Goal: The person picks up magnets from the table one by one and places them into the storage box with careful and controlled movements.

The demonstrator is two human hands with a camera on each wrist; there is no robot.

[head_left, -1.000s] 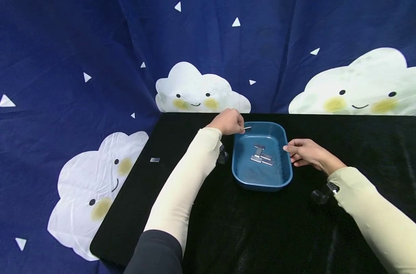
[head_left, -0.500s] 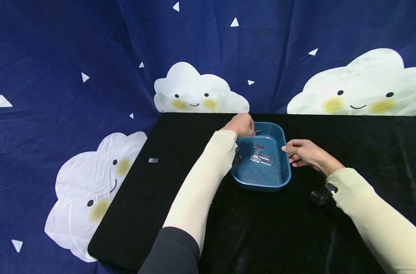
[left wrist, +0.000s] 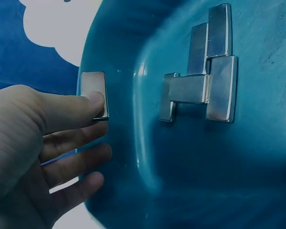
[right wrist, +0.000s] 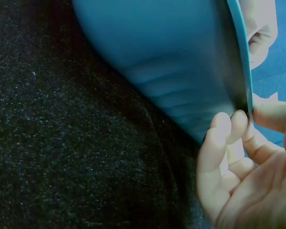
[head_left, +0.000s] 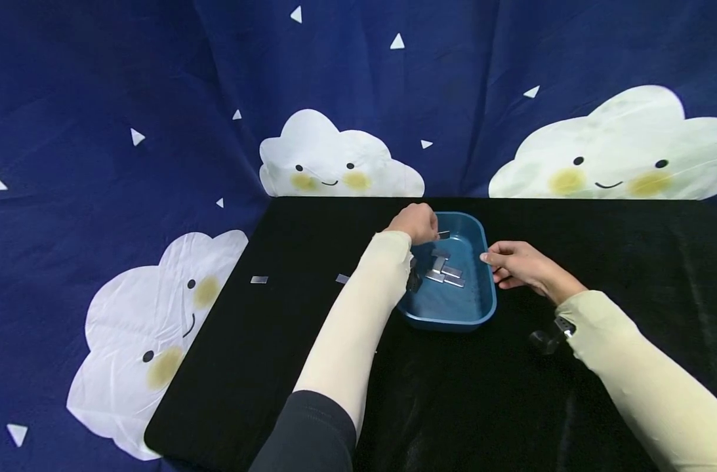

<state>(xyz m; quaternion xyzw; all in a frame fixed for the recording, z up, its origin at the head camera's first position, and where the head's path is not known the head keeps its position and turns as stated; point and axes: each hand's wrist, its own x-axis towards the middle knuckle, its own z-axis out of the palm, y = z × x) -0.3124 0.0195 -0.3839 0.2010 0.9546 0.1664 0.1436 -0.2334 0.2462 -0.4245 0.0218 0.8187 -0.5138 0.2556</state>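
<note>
My left hand (head_left: 416, 224) is over the far left corner of a blue plastic box (head_left: 447, 322). Between its thumb and fingers it pinches a small shiny rectangular metal block (left wrist: 94, 87). Several similar metal blocks (left wrist: 187, 89) lie flat on the box floor, some touching end to side. At the right side of the box, my right hand (head_left: 520, 267) pinches the rim (right wrist: 248, 81) between thumb and fingers, with fingertips against the outer wall.
Two more metal pieces lie on the black table (head_left: 512, 406) to the left: one loose block (head_left: 259, 279) and another block (head_left: 342, 278) partly behind the left sleeve. A dark blue cloth (head_left: 358, 59) with white clouds hangs behind the table.
My left hand has moved right with the metal block, from beside the box to over its far left corner. A block beside the left sleeve has come into view. My right hand stays on the rim.
</note>
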